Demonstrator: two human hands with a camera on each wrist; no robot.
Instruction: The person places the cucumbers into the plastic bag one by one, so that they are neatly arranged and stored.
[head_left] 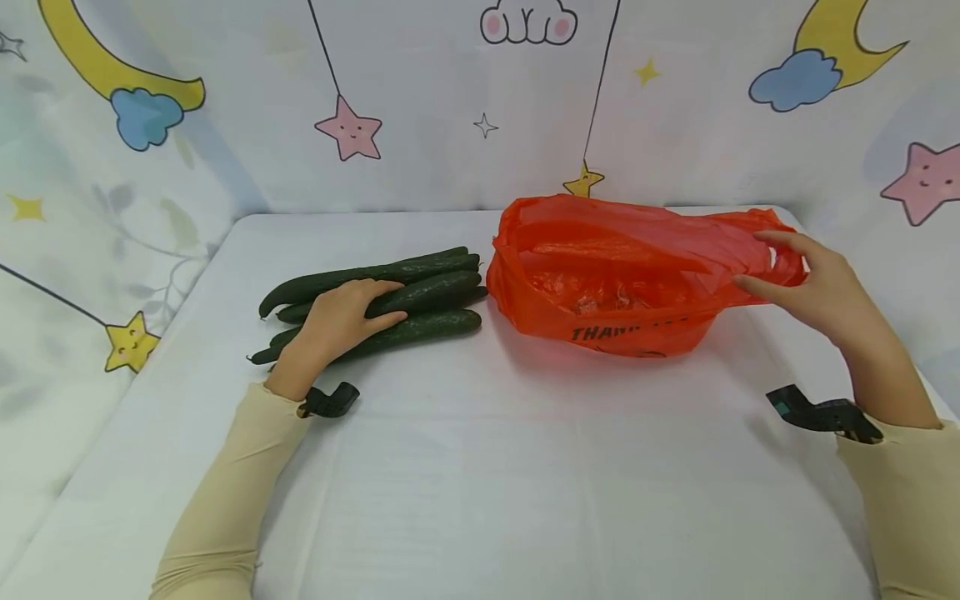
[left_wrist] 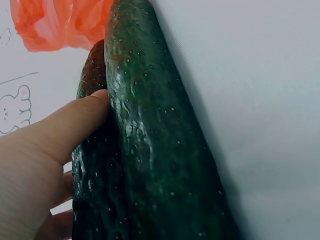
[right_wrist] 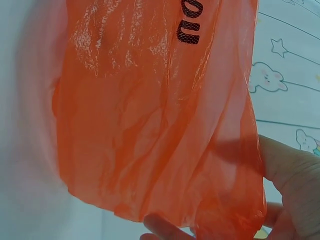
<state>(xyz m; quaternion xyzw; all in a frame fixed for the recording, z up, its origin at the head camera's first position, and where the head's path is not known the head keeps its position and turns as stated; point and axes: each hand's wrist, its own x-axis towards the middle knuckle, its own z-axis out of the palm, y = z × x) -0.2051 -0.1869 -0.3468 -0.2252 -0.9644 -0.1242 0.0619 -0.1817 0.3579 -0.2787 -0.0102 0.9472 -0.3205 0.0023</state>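
Several dark green cucumbers (head_left: 423,329) lie side by side on the left part of the table, their right ends close to a red plastic bag (head_left: 607,321). My left hand (head_left: 341,321) grips one of the middle cucumbers (head_left: 431,292) from above. In the left wrist view the thumb (left_wrist: 87,112) presses between two cucumbers, and the other fingers are partly hidden behind. The bag lies on its side with its mouth spread wide, and black lettering shows on its front. My right hand (head_left: 817,283) pinches the bag's right end, thumb on the near side; in the right wrist view fingertips (right_wrist: 162,227) touch its edge.
A white cloth covers the table (head_left: 480,483). Behind it hangs a pale backdrop (head_left: 427,75) printed with moons, clouds and stars. A black strap (head_left: 330,400) sits at the left wrist, another strap (head_left: 821,412) at the right.
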